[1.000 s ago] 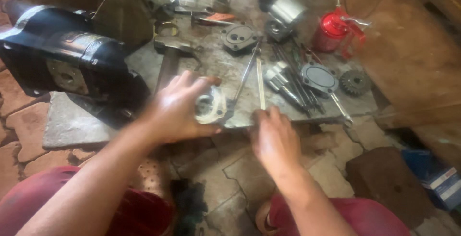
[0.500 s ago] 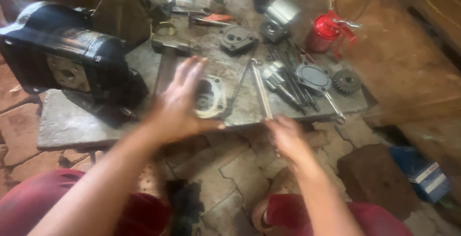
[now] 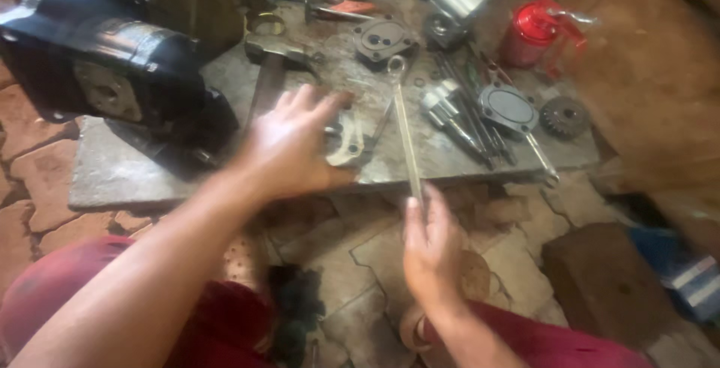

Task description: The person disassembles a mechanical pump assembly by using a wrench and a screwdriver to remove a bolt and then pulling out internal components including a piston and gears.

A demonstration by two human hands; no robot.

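Note:
My left hand point(image 3: 296, 145) hovers with spread fingers over a pale metal housing piece point(image 3: 346, 142) on the stone slab point(image 3: 120, 173), partly hiding it; contact cannot be told. My right hand point(image 3: 433, 248) sits below the slab's front edge and pinches the near end of a long ring spanner point(image 3: 403, 124). The spanner points away from me, its ring end by a dark square cover plate point(image 3: 382, 38).
A big black motor body point(image 3: 97, 61) lies at the left of the slab. A hammer point(image 3: 274, 61), a red oil can point(image 3: 534, 31), a round cover point(image 3: 508, 108), a gear point(image 3: 564, 118), several bolts and sockets point(image 3: 457, 117) crowd the right. A brick point(image 3: 607, 282) lies on the paved floor.
My left hand has opened and lifted off the housing piece. My right hand slid back toward me and now grips the spanner's near end.

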